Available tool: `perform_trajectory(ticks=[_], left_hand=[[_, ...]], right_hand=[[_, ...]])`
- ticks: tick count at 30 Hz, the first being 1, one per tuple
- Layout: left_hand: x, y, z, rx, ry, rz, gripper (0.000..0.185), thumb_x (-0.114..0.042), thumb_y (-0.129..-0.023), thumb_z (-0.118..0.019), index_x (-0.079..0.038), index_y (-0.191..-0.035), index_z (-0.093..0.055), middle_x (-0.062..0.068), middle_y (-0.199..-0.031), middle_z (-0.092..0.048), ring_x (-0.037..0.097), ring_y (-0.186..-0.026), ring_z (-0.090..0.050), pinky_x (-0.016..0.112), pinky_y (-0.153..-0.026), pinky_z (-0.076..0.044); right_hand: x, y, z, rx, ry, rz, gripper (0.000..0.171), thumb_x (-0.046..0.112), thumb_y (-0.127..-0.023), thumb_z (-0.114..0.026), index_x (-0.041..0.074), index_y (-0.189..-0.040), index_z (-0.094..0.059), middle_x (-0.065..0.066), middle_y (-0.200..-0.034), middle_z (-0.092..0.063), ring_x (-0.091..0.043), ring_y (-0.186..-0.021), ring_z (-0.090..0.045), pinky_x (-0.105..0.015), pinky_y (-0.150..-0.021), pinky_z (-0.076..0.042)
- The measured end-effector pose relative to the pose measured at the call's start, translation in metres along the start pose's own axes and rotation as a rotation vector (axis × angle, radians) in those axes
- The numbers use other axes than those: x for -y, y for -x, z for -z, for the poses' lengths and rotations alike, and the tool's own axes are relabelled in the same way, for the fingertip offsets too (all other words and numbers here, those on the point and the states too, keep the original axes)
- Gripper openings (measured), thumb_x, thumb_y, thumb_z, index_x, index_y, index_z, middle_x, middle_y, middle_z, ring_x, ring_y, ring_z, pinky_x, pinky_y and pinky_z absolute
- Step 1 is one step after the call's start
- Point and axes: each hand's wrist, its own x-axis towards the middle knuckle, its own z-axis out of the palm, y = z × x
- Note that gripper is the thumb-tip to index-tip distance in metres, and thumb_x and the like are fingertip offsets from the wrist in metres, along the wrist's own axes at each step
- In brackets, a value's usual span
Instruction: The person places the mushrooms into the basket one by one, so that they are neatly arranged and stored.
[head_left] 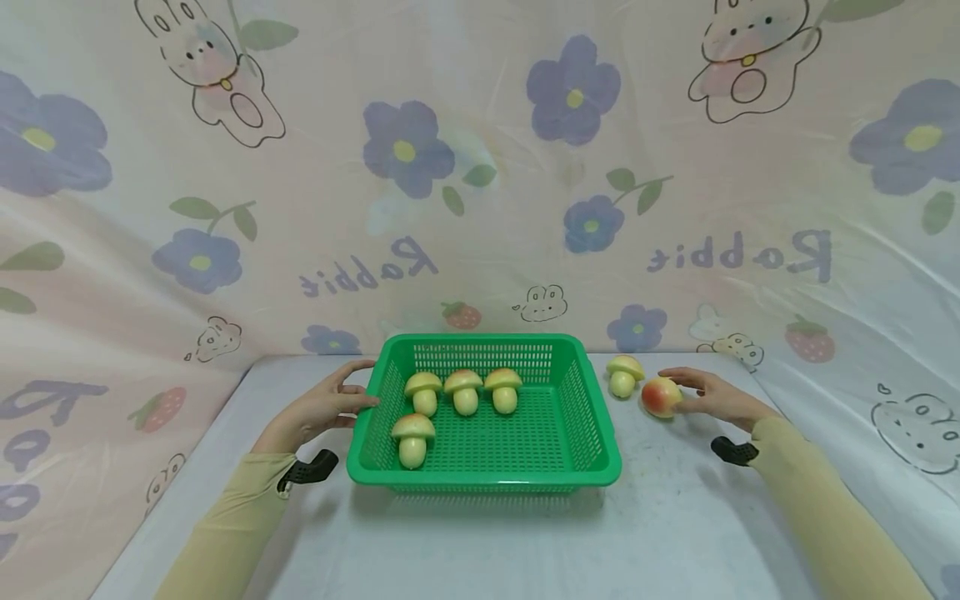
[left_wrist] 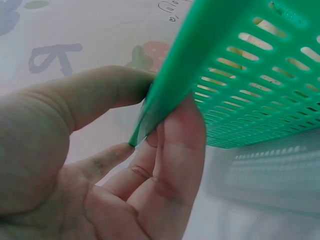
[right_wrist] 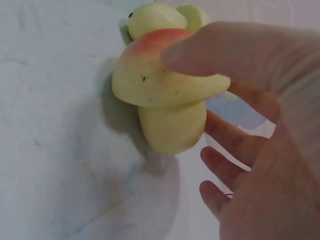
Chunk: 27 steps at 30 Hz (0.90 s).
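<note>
My left hand (head_left: pixel 318 410) pinches the left rim of a green plastic basket (head_left: pixel 487 477), thumb on one side of the rim and fingers on the other in the left wrist view. Several toy mushrooms (head_left: pixel 463 392) with pale yellow stems and reddish caps lie inside the basket, toward its left half. Right of the basket, my right hand (head_left: pixel 716 398) holds another toy mushroom (right_wrist: pixel 170 95) at the tabletop. Its thumb presses on the red-tinged cap, and the other fingers reach around the far side, partly hidden.
One more toy mushroom (head_left: pixel 623 377) lies on the white table (head_left: pixel 450 550), between the basket and my right hand. A printed curtain (head_left: pixel 480 208) with flowers and rabbits hangs behind and along the sides of the table.
</note>
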Motion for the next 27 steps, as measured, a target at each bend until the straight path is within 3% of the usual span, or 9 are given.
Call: perform_trajectory(ticks=[6, 13, 22, 27], left_hand=[[-0.0011, 0.0000, 0.0001, 0.004, -0.002, -0.004, 0.079, -0.014, -0.089, -0.070, -0.022, -0.151, -0.020, 0.014, -0.096, -0.060, 0.020, -0.075, -0.061, 0.039, -0.072, -0.055], [0.0006, 0.0008, 0.0009, 0.016, 0.011, -0.004, 0.079, -0.013, -0.089, -0.069, -0.021, -0.151, -0.020, 0.015, -0.098, -0.060, 0.022, -0.077, -0.063, 0.040, -0.074, -0.055], [0.0012, 0.0002, 0.0011, 0.011, 0.010, -0.008, 0.079, -0.013, -0.089, -0.070, -0.022, -0.151, -0.021, 0.015, -0.098, -0.060, 0.022, -0.078, -0.063, 0.040, -0.074, -0.055], [0.0002, 0.0010, 0.0010, 0.008, 0.008, -0.009, 0.080, -0.014, -0.089, -0.070, -0.023, -0.151, -0.020, 0.015, -0.097, -0.060, 0.022, -0.076, -0.063, 0.039, -0.072, -0.055]], right_hand=[[0.0036, 0.0004, -0.0012, 0.011, 0.018, -0.052, 0.067, 0.019, -0.087, -0.071, -0.002, -0.142, -0.037, -0.030, -0.145, -0.032, -0.054, -0.133, -0.020, -0.074, -0.097, -0.017], [0.0057, 0.0012, -0.0041, 0.018, 0.023, -0.068, 0.066, 0.022, -0.089, -0.069, -0.003, -0.141, -0.037, -0.031, -0.140, -0.038, -0.049, -0.129, -0.032, -0.061, -0.098, -0.033], [0.0020, -0.0015, -0.0064, 0.019, 0.016, -0.084, 0.059, 0.025, -0.088, -0.070, -0.001, -0.134, -0.042, -0.027, -0.137, -0.040, -0.044, -0.123, -0.042, -0.051, -0.094, -0.040], [0.0036, -0.0001, -0.0080, 0.035, 0.049, -0.091, 0.060, 0.026, -0.088, -0.071, 0.002, -0.136, -0.043, -0.024, -0.137, -0.042, -0.043, -0.119, -0.046, -0.053, -0.091, -0.041]])
